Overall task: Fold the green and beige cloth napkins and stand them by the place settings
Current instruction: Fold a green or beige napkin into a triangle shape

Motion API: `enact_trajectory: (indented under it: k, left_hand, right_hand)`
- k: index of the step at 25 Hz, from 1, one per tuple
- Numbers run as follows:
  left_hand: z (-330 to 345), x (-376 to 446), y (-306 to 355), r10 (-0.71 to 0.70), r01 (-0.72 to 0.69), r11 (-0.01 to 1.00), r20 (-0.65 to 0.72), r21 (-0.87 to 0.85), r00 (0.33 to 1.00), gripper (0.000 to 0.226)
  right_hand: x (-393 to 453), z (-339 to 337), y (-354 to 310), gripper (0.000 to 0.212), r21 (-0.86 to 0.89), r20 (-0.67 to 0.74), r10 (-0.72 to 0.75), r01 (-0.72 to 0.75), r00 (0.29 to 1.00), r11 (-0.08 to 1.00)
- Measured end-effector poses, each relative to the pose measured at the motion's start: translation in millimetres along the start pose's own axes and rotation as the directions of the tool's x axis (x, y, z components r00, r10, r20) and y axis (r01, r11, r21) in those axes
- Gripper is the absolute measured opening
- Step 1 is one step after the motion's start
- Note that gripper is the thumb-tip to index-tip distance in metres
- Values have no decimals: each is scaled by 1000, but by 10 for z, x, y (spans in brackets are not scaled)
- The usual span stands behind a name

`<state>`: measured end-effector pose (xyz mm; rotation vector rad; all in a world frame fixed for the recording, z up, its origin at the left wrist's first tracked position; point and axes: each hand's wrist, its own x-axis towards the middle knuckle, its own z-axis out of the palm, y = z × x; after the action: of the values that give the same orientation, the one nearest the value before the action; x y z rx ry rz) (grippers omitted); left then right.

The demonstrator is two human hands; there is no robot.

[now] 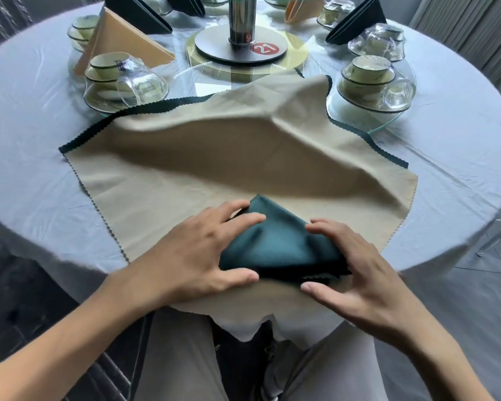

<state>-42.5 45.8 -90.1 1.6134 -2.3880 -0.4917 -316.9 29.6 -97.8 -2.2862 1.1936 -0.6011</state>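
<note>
A large beige napkin (162,169) lies spread and rumpled over a dark green napkin, whose zigzag edge (145,110) shows along the far side. At the near table edge a folded green cloth (275,241) sits on the beige one. My left hand (197,256) holds its left side, fingers over the top and thumb beneath the front edge. My right hand (350,264) grips its right side the same way.
Two place settings of stacked bowls and upturned glasses stand at left (119,82) and right (370,82). Folded beige (119,39) and dark green (356,21) napkins stand further back. A turntable pillar (241,21) with a red number tag rises in the table's middle.
</note>
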Motion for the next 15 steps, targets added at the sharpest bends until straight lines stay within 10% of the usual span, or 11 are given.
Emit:
enact_trajectory:
  k: [11, 15]
  left_hand:
    - [145, -243, -330, 155, -128, 968, -112, 217, 981, 56]
    - [196, -277, -320, 135, -92, 944, -117, 317, 984, 57]
  right_hand:
    - [39, 141, 73, 32, 137, -276, 32, 6, 961, 991]
    - [11, 165, 111, 28, -101, -250, 7, -33, 968, 994]
